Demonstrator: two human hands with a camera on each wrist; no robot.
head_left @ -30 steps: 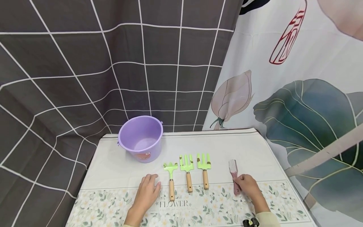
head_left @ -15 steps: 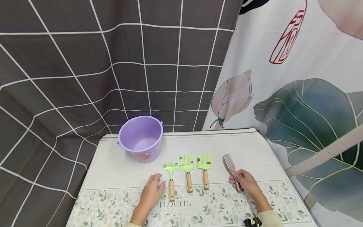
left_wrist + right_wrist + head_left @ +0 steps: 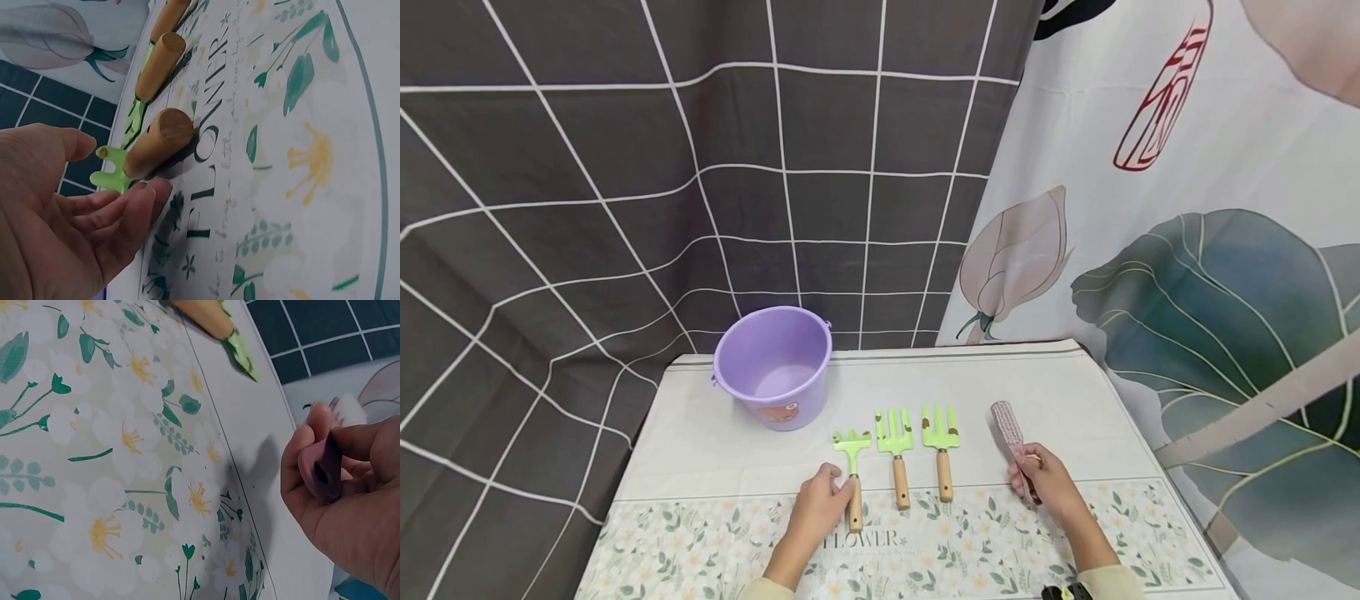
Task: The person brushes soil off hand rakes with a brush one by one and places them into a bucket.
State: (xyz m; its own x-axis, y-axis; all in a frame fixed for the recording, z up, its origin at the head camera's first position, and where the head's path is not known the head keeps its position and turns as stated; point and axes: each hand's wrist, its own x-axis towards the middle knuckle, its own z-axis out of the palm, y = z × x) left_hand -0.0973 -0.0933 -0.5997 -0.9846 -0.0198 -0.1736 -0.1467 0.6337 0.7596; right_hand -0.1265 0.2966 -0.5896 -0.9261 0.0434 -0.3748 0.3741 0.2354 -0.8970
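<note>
My right hand [image 3: 1051, 483] grips the handle of a pink brush [image 3: 1009, 423], its head pointing away and tilted left; the handle's end with a hole shows in the right wrist view, along with some white bristles. My left hand [image 3: 817, 503] is beside the wooden handle of a small green hand rake [image 3: 854, 504], thumb and fingers spread on either side of it in the left wrist view. Whether they touch it I cannot tell. To the rake's right lie two green hand forks, a middle one [image 3: 901, 479] and a right one [image 3: 943, 475], also wooden-handled.
A purple bucket [image 3: 808, 396] stands at the back left of the table, behind the rake. A white cloth with a flowered band [image 3: 962, 550] covers the table. Dark checked curtain hangs behind and left, a printed white curtain at the right.
My right hand has raised the brush and turned it, so its head leans left and its patterned side shows. My left hand has moved right, up to the rake's handle.
</note>
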